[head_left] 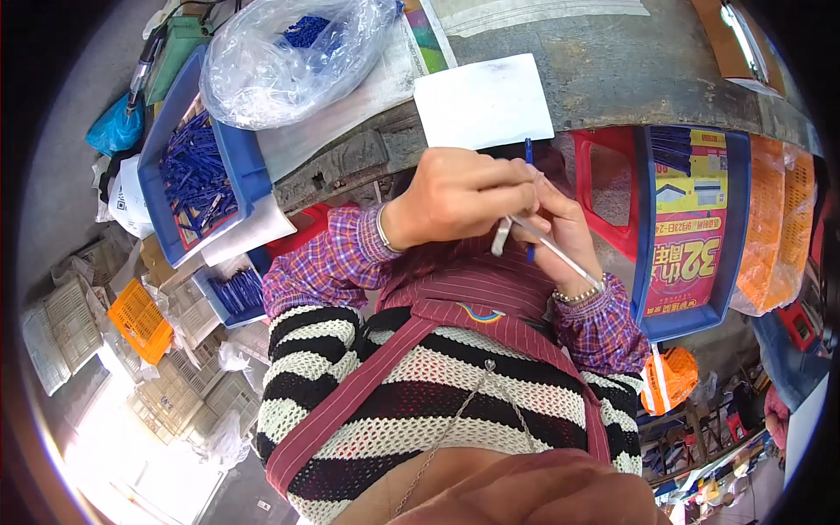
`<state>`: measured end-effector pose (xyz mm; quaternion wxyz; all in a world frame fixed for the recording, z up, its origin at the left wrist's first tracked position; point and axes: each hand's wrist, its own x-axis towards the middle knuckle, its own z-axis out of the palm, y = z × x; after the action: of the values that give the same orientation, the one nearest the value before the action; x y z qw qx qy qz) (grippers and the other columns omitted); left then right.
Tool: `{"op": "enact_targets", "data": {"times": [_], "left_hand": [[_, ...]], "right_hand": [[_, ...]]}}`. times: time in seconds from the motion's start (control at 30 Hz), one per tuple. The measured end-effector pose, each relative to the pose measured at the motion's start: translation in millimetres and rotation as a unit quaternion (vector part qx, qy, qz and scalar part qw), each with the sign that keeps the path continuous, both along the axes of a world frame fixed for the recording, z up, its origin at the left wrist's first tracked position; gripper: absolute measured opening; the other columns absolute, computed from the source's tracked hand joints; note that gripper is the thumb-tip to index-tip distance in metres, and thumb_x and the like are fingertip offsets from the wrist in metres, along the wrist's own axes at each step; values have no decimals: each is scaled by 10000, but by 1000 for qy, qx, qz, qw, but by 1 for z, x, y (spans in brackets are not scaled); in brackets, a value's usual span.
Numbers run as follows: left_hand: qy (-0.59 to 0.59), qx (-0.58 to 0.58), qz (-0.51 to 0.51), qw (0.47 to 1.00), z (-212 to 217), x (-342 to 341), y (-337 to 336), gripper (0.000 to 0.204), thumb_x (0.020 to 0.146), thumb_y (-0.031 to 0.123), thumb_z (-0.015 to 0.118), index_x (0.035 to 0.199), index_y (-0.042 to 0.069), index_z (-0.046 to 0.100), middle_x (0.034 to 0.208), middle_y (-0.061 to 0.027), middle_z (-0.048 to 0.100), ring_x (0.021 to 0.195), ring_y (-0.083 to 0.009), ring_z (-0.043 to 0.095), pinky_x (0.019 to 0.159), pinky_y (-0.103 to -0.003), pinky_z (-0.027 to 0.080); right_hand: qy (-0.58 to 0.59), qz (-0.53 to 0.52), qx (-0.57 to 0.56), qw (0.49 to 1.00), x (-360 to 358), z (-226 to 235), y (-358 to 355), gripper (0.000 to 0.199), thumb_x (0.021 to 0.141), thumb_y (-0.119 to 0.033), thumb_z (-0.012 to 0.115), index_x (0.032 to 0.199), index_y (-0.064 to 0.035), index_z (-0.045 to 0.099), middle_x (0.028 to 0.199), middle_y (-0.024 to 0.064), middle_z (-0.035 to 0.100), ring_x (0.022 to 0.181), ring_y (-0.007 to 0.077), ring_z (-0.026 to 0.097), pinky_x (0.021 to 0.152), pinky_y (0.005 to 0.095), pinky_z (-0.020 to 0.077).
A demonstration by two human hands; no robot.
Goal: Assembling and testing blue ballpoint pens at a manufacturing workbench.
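My left hand is closed, knuckles up, just in front of the table's near edge. A thin pale rod runs from its fingertips across my right palm toward the wrist. Below the left fingers pokes a short greyish-white piece, its kind unclear. My right hand is half curled, palm up, its fingertips meeting the left ones. Between its fingers stands a slim blue pen-like stick, whose lower end shows beneath the hand. The fingers hide the middle of both pieces.
A blue bin of slim blue sticks stands left, beside a clear plastic bag. A white sheet lies on the worn table. On the right are a red stool and another blue bin holding a few sticks.
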<state>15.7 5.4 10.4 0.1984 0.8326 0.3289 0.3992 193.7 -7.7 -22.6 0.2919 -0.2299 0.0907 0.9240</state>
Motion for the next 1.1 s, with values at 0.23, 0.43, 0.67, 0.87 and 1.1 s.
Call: {"op": "enact_targets", "data": {"times": [0.23, 0.43, 0.67, 0.87, 1.1], "left_hand": [[-152, -314, 109, 931, -15, -1, 3, 96, 714, 61, 708, 779, 42, 639, 736, -54, 653, 623, -145, 636, 517, -240, 463], [-43, -157, 42, 986, -8, -2, 6, 192, 649, 18, 703, 829, 51, 647, 770, -78, 652, 645, -211, 645, 535, -267, 491], [-48, -104, 37, 993, 3, 0, 6, 180, 666, 25, 718, 831, 36, 648, 790, -96, 659, 684, -242, 660, 582, -284, 520], [-66, -382, 154, 909, 60, -32, 32, 147, 702, 53, 728, 814, 22, 638, 741, 17, 624, 621, -13, 498, 527, -179, 351], [89, -48, 176, 979, 98, -93, 168, 175, 755, 178, 648, 894, 71, 640, 758, -95, 665, 663, -205, 634, 592, -307, 462]], "right_hand": [[-61, 1, 68, 996, 1, -4, -5, 92, 920, -157, 500, 914, -70, 526, 746, 4, 515, 496, 31, 343, 447, 161, 279], [-48, 13, 52, 997, 2, -6, 1, 104, 923, -175, 492, 907, -77, 521, 739, -6, 506, 496, 32, 353, 441, 162, 282], [-116, 19, 94, 989, 0, 1, 11, 187, 916, -204, 480, 1019, -55, 525, 712, -30, 469, 488, 10, 350, 411, 150, 247], [-173, 21, 131, 976, 6, -8, 5, 260, 927, -207, 475, 1109, -25, 513, 701, -7, 460, 489, 36, 302, 444, 179, 251], [-184, 31, 151, 971, 3, -12, 3, 272, 917, -200, 479, 1108, -9, 506, 681, -19, 446, 465, 38, 286, 430, 193, 237]]}}
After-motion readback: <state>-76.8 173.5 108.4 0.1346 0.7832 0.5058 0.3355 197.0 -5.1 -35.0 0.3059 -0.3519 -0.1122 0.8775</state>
